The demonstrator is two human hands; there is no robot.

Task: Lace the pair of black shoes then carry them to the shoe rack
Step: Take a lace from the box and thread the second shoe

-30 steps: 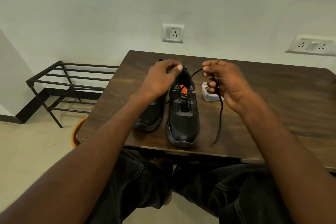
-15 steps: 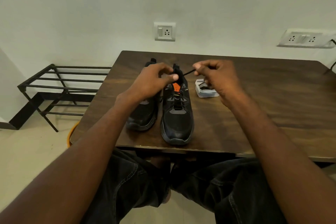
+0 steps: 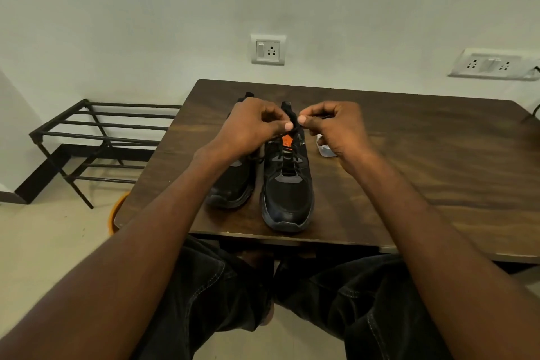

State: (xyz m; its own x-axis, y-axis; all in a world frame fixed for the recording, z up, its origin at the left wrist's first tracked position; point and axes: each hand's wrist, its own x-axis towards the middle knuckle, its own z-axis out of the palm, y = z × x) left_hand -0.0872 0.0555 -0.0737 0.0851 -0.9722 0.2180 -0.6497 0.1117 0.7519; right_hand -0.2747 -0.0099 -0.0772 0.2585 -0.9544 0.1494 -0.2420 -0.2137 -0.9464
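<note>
Right now your two hands meet over the collar of the nearer black shoe (image 3: 287, 184), the one on the right of the pair. Your left hand (image 3: 251, 128) has its fingers curled and its thumb tip pressed toward the shoe's tongue, pinching the black lace (image 3: 287, 142) where it comes up out of the top eyelets. Your right hand (image 3: 336, 128) sits just beside it, thumb and forefinger nipped together on the same lace, the other fingers folded loosely under the palm. The two thumbs are almost touching. How much lace runs between them is hidden by your fingers.

That shoe stands upright on the dark wooden table (image 3: 409, 155), toe pointing back at you and close to the near edge, with an orange tag (image 3: 287, 142) showing on its tongue and lace crossing the lower eyelets. The other black shoe (image 3: 233, 181) stands just beside it on your left, also toe toward you; your left wrist covers its upper part, so you cannot tell from this view how far it is laced.

A small white object (image 3: 325, 150) lies on the table behind your right hand, mostly covered by it. The black metal shoe rack (image 3: 96, 137) stands on the floor to your left, against the wall and well apart from the shoes. An orange rim (image 3: 115, 213) peeks out under the table's left corner. Two socket plates (image 3: 268, 49) are on the wall beyond.
</note>
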